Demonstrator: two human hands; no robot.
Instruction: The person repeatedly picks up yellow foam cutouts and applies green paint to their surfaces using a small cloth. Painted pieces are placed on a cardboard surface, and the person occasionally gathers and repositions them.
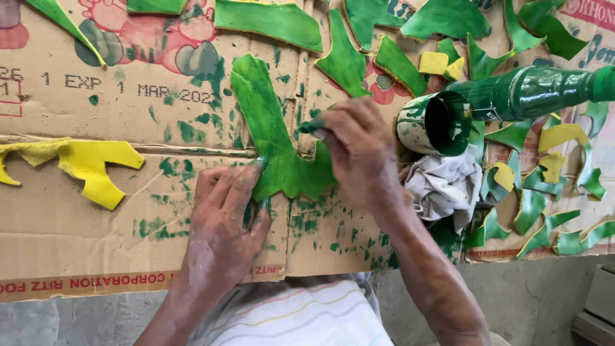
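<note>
Green paint is going onto a Y-shaped cut-out [272, 138] lying flat on the cardboard surface [77, 224], mid-frame. Left hand [224, 218] is pressing its lower edge down, fingers spread flat and gripping nothing. Right hand [359, 150] is pinching what looks like a small paint-soaked dabber [309, 126], though it is too smeared to be sure, and rubbing it against the piece's right arm. Doing it well likely means keeping the pinning fingers at the rim, working outward to the edges, and reloading from the paint cup [434, 123] beside the rag [445, 186]. Yellow unpainted piece [90, 163] is lying off to the left.
</note>
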